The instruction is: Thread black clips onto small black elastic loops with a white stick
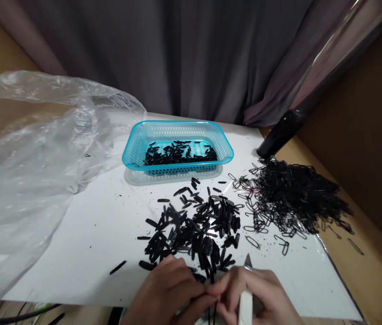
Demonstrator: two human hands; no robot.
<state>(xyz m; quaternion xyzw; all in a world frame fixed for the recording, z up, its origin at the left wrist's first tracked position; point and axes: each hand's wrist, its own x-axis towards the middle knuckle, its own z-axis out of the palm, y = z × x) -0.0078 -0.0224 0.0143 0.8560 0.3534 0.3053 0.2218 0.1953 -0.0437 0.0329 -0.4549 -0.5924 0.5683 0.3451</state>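
Note:
At the near edge of the white table, my left hand and my right hand meet with fingers closed. The left pinches a small black piece at the fingertips, too small to name. The right grips a white-handled knife whose pointed blade sticks up. Just beyond my fingers lies a pile of short black plastic pieces. To its right sits a heap of thin black wire loops. A turquoise basket farther back holds more black pieces.
A large crumpled clear plastic bag covers the table's left side. A black cylindrical object leans at the back right. Grey curtains hang behind. Brown board flanks the white sheet on the right.

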